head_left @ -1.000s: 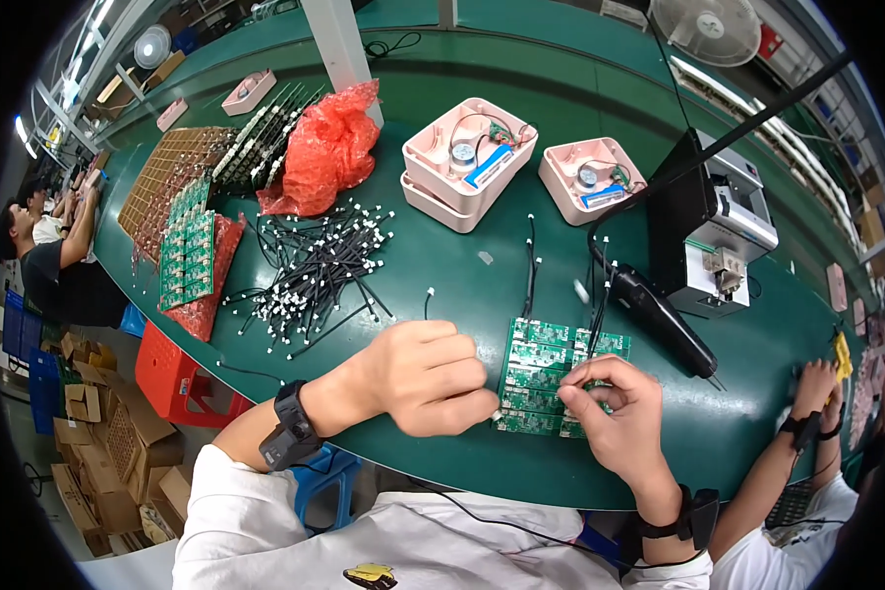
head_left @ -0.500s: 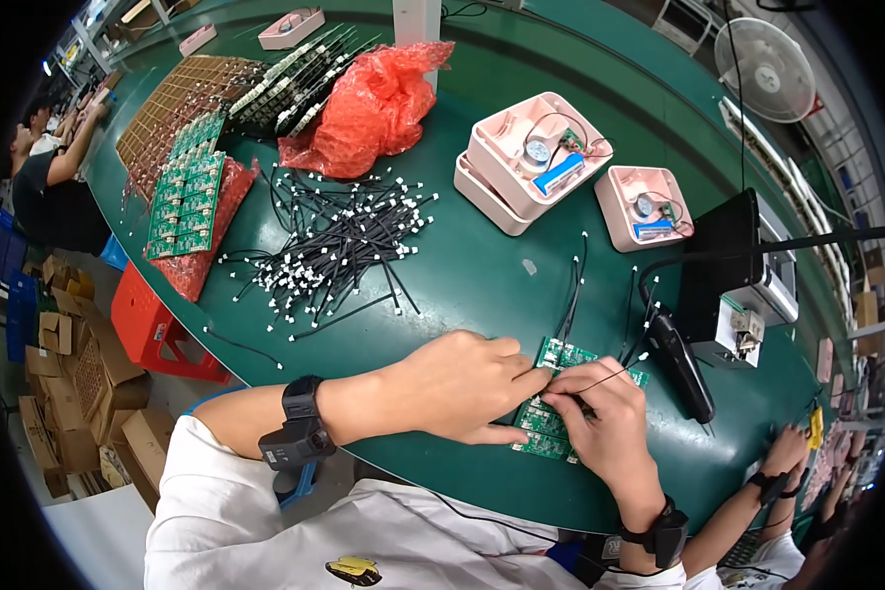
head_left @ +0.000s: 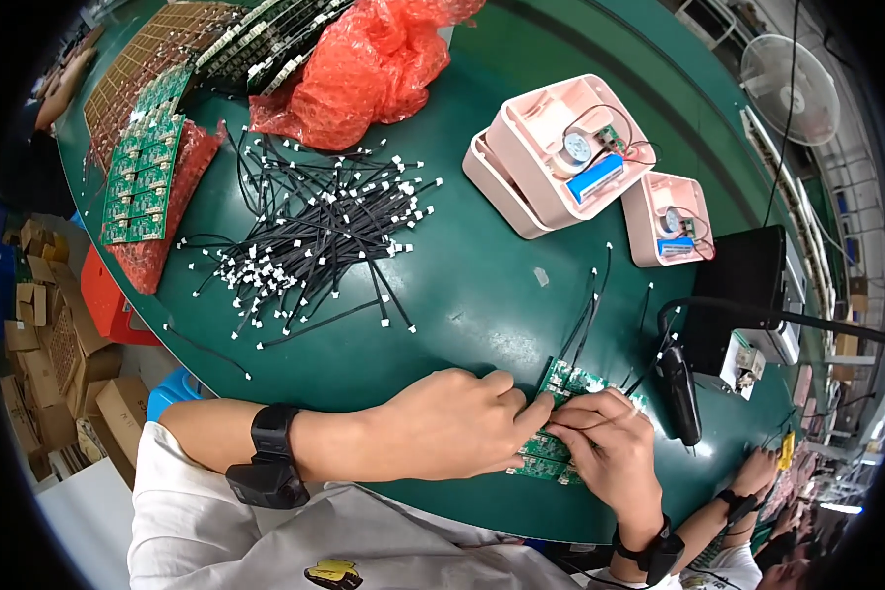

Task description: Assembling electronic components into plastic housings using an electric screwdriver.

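A green circuit board panel (head_left: 539,465) lies on the table beneath my two hands, partly covered by them. My left hand (head_left: 467,423) reaches in from the left, thumb at the panel's near left edge and index finger bent over it, gripping and steadying it. Thumb and fingers of my right hand (head_left: 615,452) are closed in a pinch on a thin black cable, its end meeting the board beside my left fingertips. The exact contact point is hidden by the fingers. Other black cables (head_left: 582,324) with white connectors stretch away from the panel's far edge.
A heap of black cables (head_left: 315,231) lies left of centre. Behind it are red bubble wrap (head_left: 374,74) and stacked circuit boards (head_left: 147,187). Pink housings (head_left: 531,197) stand far right, near a black handheld tool (head_left: 680,393) and a black box (head_left: 742,270). A co-worker's hand (head_left: 754,472) is at right.
The view has shifted, so the heap and housings appear larger and displaced. Both hands stay at the board with nearly the same hold; my right hand still pinches the cable.
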Motion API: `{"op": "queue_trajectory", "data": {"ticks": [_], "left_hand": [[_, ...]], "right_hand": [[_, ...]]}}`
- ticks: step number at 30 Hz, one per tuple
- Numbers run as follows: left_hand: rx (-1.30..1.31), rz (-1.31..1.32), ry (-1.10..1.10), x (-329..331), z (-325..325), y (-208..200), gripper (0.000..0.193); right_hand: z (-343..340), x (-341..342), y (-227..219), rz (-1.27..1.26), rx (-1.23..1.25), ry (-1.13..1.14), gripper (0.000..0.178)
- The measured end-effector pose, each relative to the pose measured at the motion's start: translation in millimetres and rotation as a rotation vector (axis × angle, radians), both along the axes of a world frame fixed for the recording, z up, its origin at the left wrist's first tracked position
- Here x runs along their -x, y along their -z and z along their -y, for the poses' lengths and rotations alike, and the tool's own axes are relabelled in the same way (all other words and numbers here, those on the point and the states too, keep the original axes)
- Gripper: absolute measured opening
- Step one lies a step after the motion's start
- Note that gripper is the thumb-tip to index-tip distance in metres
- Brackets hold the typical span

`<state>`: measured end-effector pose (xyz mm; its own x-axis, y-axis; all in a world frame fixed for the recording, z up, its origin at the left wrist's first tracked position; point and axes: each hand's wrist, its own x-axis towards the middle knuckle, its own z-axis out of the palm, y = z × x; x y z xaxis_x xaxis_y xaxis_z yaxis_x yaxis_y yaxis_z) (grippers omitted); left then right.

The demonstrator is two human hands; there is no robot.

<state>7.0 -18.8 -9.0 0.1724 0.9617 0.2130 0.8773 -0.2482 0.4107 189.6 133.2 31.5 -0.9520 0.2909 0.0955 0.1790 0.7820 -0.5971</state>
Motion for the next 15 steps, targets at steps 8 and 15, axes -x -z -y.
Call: {"op": "queue_trajectory", "data": {"ticks": [8,15], "left_hand": [[-0.021,-0.004,-0.013,-2,0,3,0.058],[-0.009,-0.069,-0.03,-4,0,2,0.062]], "right_hand": [[4,4,6,-0.031,-0.021,0.074,0.02],[10,4,2,0.008,-0.074,0.122,0.021]]}}
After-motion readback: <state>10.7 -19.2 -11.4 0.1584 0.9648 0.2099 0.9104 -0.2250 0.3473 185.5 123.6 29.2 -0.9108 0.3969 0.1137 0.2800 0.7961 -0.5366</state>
